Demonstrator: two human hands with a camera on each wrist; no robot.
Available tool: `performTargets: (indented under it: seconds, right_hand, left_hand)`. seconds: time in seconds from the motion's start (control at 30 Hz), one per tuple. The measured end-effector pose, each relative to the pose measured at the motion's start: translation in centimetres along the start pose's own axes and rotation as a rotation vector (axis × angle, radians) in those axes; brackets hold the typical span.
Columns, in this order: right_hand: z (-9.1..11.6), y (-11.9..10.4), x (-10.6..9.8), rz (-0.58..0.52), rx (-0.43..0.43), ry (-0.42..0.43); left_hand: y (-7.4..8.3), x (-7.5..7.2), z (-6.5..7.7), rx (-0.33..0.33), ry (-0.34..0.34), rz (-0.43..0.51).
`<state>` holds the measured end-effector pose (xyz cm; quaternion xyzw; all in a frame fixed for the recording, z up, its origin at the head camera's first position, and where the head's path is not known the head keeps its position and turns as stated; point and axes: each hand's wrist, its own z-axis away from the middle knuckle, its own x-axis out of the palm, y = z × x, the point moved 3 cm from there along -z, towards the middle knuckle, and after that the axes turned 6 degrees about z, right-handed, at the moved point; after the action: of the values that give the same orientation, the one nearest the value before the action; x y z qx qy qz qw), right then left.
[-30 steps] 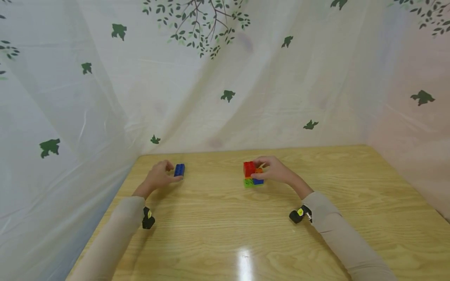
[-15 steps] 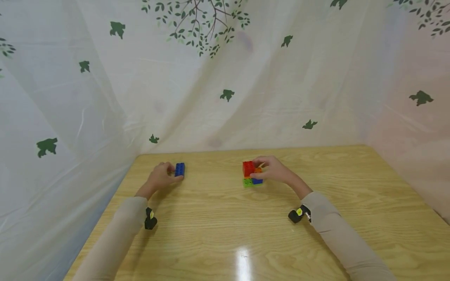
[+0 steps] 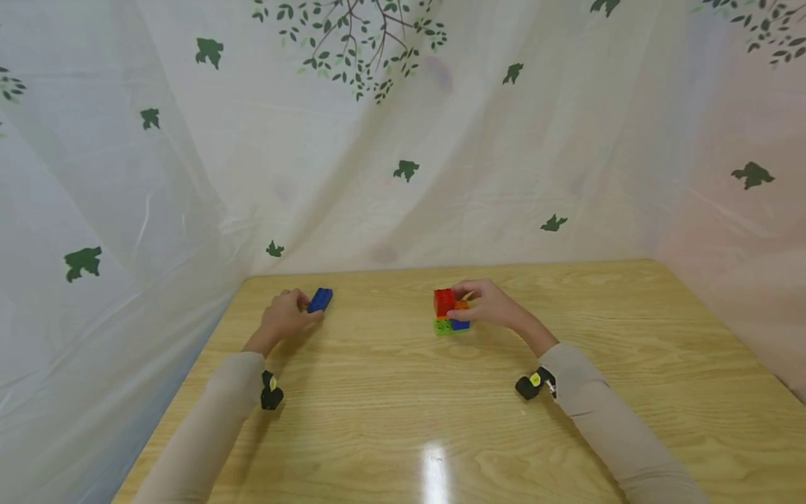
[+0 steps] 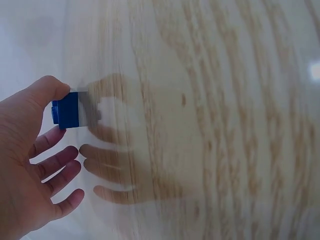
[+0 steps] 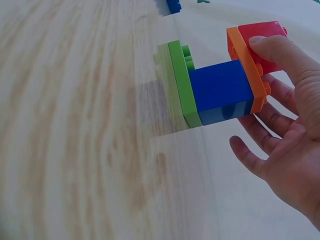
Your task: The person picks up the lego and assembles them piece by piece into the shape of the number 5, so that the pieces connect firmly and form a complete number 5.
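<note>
At the back left of the table, my left hand (image 3: 286, 315) pinches a blue toy brick (image 4: 69, 110) between thumb and index finger. The other fingers are spread below it in the left wrist view. My right hand (image 3: 494, 306) holds a small stack at its top, with the thumb on the red brick (image 5: 270, 29) and the other fingers behind. That red brick sits on an orange plate (image 5: 250, 70), which overhangs a blue brick (image 5: 222, 92). A green plate (image 5: 182, 82) forms the base, its free studs showing beside the blue brick.
Both hands work over a wood-grain table (image 3: 378, 392) with a glossy surface. Behind and beside it hangs a pale curtain (image 3: 346, 196) printed with leaves and birds. A black wrist camera (image 3: 272, 392) is on the left arm, another black camera (image 3: 529, 387) on the right.
My left hand has turned the blue brick so that its far end points further right, and shifted it slightly away. The right hand and its stack have stayed in place.
</note>
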<state>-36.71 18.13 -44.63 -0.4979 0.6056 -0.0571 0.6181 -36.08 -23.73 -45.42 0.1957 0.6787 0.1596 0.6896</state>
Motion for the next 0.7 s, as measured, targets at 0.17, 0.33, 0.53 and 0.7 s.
performTargets:
  seconds: [0.17, 0.33, 0.53, 0.7]
  right_hand:
    - [0.04, 0.03, 0.05, -0.013, 0.008, 0.002]
    - [0.1, -0.03, -0.04, -0.024, 0.009, 0.0]
    - [0.16, 0.01, -0.07, -0.025, 0.01, -0.005]
    - [0.08, 0.2, -0.03, -0.02, 0.01, -0.002]
  left_hand:
    - [-0.32, 0.11, -0.2, -0.009, -0.003, -0.012]
    - [-0.44, 0.07, -0.42, -0.017, 0.006, -0.009]
    - [-0.61, 0.14, -0.58, -0.02, 0.011, -0.012]
    - [-0.74, 0.34, -0.63, -0.022, 0.023, -0.007]
